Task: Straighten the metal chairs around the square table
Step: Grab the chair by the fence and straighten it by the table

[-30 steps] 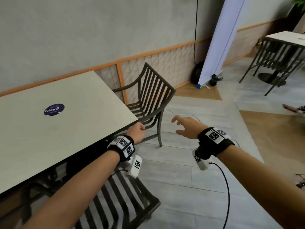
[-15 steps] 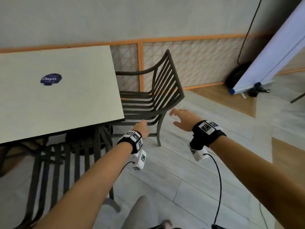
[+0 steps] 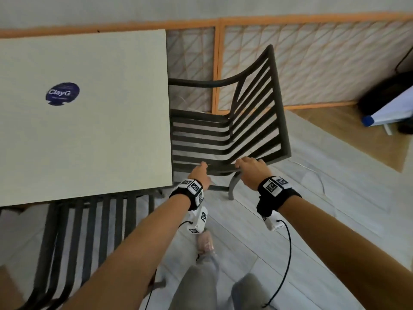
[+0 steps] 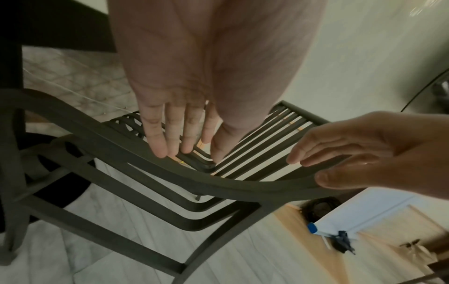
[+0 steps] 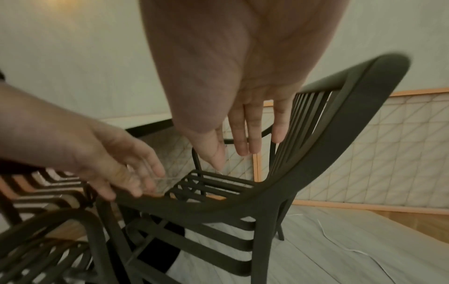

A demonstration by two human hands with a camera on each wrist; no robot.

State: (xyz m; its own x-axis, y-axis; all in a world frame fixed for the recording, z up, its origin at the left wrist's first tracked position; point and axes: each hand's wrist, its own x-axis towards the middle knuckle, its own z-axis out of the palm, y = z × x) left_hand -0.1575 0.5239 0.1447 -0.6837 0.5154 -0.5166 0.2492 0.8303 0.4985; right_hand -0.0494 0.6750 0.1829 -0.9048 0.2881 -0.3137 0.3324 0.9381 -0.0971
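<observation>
A dark metal slatted chair (image 3: 223, 135) stands at the right side of the pale square table (image 3: 100, 130), its back angled away to the right. My left hand (image 3: 200, 173) reaches its near armrest (image 4: 121, 149); straight fingertips (image 4: 160, 148) touch the top of the rail. My right hand (image 3: 250, 168) is at the same rail's rear end by the backrest. Its fingers lie over the rail and its thumb (image 4: 340, 178) is on the near side, with the fingers nearly straight (image 5: 250, 134). A second slatted chair (image 3: 89, 231) sits at the table's near edge.
An orange-framed lattice panel (image 3: 312, 63) runs along the wall behind the chair. A white banner foot (image 3: 388, 113) and a dark object (image 3: 380, 95) stand at the far right. A thin cable (image 3: 312, 173) lies on the grey floor. My legs (image 3: 201, 283) are below.
I have stepped closer and now look down on the chair. Both hands moved forward onto its near armrest; the right hand was hovering in the air before.
</observation>
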